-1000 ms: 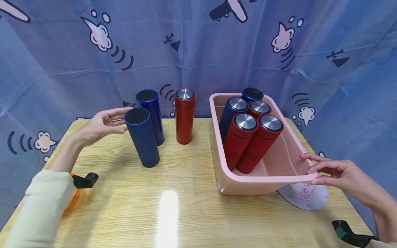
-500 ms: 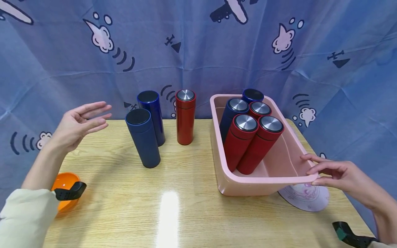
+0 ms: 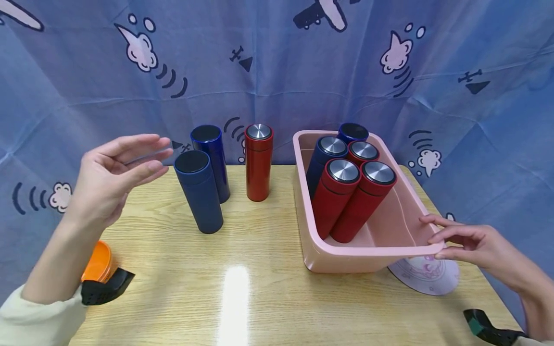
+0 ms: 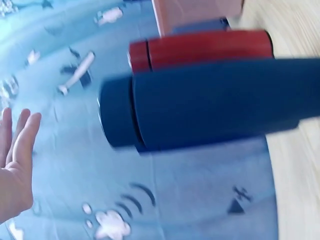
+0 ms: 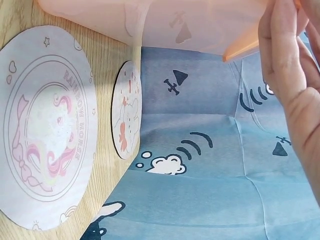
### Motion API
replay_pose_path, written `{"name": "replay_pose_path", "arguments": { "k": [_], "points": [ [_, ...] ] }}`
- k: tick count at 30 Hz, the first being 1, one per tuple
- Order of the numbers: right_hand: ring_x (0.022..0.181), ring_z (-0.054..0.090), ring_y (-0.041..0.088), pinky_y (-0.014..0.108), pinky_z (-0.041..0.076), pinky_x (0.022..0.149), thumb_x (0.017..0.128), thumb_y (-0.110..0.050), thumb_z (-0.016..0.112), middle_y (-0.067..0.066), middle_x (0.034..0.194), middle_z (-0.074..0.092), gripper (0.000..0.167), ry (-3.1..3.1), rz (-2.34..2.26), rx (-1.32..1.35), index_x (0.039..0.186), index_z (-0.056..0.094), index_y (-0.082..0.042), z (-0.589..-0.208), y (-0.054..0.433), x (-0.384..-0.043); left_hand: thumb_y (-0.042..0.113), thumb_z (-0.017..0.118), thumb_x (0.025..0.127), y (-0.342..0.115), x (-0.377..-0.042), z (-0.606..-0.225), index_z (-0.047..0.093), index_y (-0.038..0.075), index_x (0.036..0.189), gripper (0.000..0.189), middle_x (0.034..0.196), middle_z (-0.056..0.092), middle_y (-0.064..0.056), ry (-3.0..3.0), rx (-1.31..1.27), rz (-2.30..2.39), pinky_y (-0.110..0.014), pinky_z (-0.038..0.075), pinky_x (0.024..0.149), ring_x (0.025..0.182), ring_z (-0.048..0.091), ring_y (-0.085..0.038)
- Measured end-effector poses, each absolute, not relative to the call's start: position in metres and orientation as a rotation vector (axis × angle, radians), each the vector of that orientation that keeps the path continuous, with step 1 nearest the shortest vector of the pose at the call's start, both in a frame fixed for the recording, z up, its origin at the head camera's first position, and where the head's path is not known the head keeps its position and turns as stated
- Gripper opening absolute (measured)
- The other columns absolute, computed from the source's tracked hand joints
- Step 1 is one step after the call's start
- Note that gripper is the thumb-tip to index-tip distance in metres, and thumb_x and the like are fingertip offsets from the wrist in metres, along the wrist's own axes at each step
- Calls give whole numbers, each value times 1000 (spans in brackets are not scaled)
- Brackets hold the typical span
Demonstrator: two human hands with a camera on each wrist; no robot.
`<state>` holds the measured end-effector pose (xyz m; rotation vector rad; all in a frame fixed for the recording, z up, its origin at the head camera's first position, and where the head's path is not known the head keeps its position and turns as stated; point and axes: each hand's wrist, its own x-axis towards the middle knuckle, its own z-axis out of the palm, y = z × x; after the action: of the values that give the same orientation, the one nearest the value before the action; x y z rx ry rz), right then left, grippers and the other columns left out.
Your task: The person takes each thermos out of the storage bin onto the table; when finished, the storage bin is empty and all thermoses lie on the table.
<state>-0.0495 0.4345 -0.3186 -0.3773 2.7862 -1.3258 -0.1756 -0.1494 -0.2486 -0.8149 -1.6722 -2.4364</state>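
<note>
The left hand is partly cut off by the left edge, with its fingers extended upward and separated from the blue bottle by a stretch of printed curtain. The middle is crossed lengthwise by that bottle, which is ringed by a dark groove near its left end and cropped at the right. Just above it, a red bottle is partly covered. At the top, a pink container is only partly shown. Pale wood grain is seen on the bench.
</note>
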Motion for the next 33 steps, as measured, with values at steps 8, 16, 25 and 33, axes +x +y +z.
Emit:
{"name": "replay_pose_path", "arguments": {
  "k": [8,16,25,33],
  "points": [
    [117,42,-11,20,47,57,80,17,65,-23,130,54,26,2793,-1322,-386,102,69,2,-318,436,-48,-21,63,80,-100,-160,-253,66,-2,115,40,111,69,-12,-1842,-854,-2357,-34,54,85,103,66,-27],
    [118,41,-12,19,48,60,80,17,65,-23,131,52,26,2802,-1300,-408,102,68,2,-318,435,-48,-12,66,82,-47,-169,-273,67,6,114,37,112,69,-7,-1921,-934,-2478,-36,53,89,107,64,-27],
    [111,46,-10,22,46,54,80,19,63,-24,128,55,28,2745,-1382,-368,101,69,1,-321,436,-48,-15,64,83,19,-208,-295,57,-9,124,42,121,62,-21,-1855,-1001,-2568,-38,51,92,111,61,-37],
    [113,44,-10,24,43,52,80,18,64,-24,129,54,28,2783,-1345,-389,102,69,2,-320,435,-49,-8,66,85,55,-246,-308,55,-2,130,46,129,59,-16,-1966,-992,-2584,-32,49,95,119,58,-25]
  ]
}}
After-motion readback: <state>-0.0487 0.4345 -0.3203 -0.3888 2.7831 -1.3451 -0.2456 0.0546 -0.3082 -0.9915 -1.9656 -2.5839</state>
